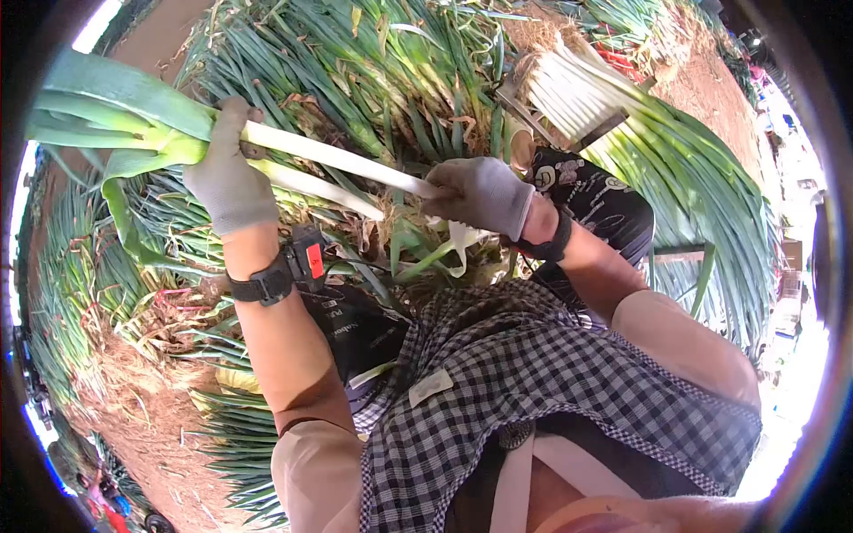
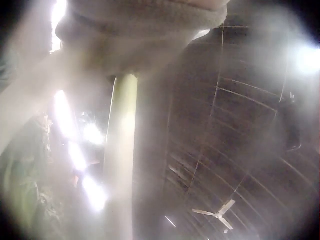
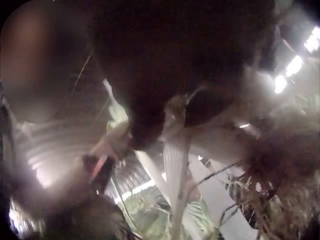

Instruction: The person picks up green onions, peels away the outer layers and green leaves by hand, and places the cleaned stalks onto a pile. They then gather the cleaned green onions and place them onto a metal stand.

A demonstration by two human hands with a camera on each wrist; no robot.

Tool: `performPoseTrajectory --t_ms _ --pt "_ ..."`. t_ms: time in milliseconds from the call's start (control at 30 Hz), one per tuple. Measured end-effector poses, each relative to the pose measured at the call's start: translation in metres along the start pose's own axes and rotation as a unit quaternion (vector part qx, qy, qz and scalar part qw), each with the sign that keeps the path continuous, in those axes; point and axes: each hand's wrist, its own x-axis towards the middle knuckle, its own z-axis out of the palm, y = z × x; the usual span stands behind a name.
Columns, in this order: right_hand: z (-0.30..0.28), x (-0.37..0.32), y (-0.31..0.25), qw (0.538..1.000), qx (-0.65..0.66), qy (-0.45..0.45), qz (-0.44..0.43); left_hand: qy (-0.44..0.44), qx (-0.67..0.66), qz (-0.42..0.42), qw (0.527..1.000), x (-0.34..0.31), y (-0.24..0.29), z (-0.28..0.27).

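Observation:
My gloved left hand [image 1: 229, 178] grips green onions where the green leaves [image 1: 124, 102] meet the white part. Two white stalks stick out of this grip: an upper stalk [image 1: 342, 162] and a lower stalk [image 1: 311, 188]. At the root end of the upper one, my gloved right hand [image 1: 484, 195] pinches with curled fingers. A pale strip of leaf [image 1: 458, 247] hangs just below that hand. In the left wrist view a white stalk [image 2: 121, 155] runs down from the glove. The right wrist view is dark and blurred, with pale stalks [image 3: 175, 170] below the hand.
Large heaps of green onions [image 1: 355, 80] lie ahead and at the left. At the right, clean white-stemmed onions [image 1: 577, 93] lie bundled in a metal frame [image 1: 600, 129]. Trimmed leaves [image 1: 426, 253] litter the space before my checked apron [image 1: 533, 355].

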Motion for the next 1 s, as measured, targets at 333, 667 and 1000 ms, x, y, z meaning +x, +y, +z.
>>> performPoseTrajectory --t_ms 333,667,1000 --pt "0.006 -0.031 -0.041 0.984 -0.141 0.07 -0.087 -0.039 0.053 -0.016 0.998 0.01 -0.015 -0.004" --pt "-0.019 -0.111 -0.023 0.994 -0.069 0.032 -0.08 0.082 0.016 -0.069 0.994 0.042 -0.033 -0.049" --pt "-0.036 -0.106 0.025 0.978 -0.142 0.114 -0.097 0.23 -0.02 -0.034 0.972 0.065 -0.015 -0.101"
